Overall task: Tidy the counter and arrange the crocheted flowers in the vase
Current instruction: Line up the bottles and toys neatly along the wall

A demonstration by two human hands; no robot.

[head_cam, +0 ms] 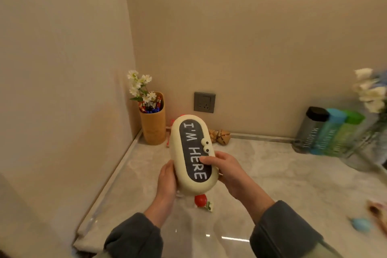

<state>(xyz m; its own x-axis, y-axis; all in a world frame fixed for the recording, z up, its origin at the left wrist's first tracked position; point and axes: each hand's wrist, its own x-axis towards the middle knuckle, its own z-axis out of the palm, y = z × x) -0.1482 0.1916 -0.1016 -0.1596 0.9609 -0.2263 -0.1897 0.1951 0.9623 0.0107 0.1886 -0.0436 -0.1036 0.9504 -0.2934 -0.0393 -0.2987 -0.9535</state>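
Gripped from both sides above the marble counter (282, 184): a cream oval case (191, 153), dark panel up, lettered "I'M HERE" in white, two googly eyes on its right edge. Round the lower left flank, the left hand (166, 182), cupped, fingers hidden behind the case. Round the lower right edge, the right hand (226, 172), curled, thumb pressed on the dark panel beside the word HERE. Both sleeves dark grey. Case tilted, far end toward the corner of the walls.

Beneath its near end, lying on the counter: a small red round piece (200, 200) with a scrap of green and white beside it. In the corner behind, standing upright: an orange cylindrical holder (154, 130) packed with red and blue pens and a sprig of white flowers (140, 88). On the back wall, a grey socket (204, 102); below it, just right of the case, a wooden puzzle (222, 136).

Further right along the wall, side by side: a grey bottle (310, 130), a blue bottle (326, 132), a green bottle (343, 134). At the right edge, blurred and well apart from the hands, a clear glass vase (374, 146) holding white and blue blooms (370, 94). Near the lower right edge, on the counter, a small blue piece (361, 224) and a pinkish-brown piece (377, 213), too blurred to identify.
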